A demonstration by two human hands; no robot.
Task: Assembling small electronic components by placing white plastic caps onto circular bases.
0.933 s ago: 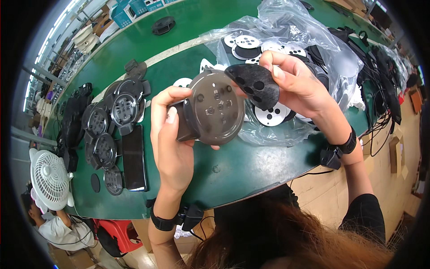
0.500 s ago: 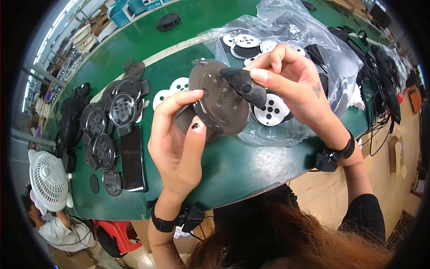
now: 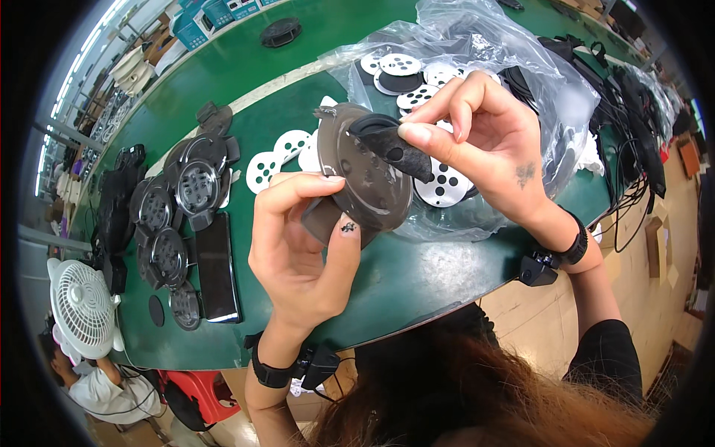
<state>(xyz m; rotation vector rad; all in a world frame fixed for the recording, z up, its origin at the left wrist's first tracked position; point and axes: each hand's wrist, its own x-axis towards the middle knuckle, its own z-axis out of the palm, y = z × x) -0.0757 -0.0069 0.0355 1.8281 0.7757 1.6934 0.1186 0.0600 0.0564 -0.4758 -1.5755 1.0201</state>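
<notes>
Between thumb and fingers, my left hand grips a smoky translucent round plastic part with a raised rim, tilted up above the table. My right hand pinches a black round foam pad with holes, bent and partly over the plastic part's upper right face. Whether the pad touches that face I cannot tell. White discs with holes lie behind my left hand. Another white-faced disc rests below my right hand, on the clear plastic bag.
Several similar plastic parts are grouped at the left beside a black phone-like slab. A clear bag with pads spreads at the back right, near black cables. A white fan stands at the left; a person sits beyond it.
The foam pad and my right hand have shifted slightly left, bringing the pad further over the plastic part. The plastic part has turned a little more edge-on in my left hand.
</notes>
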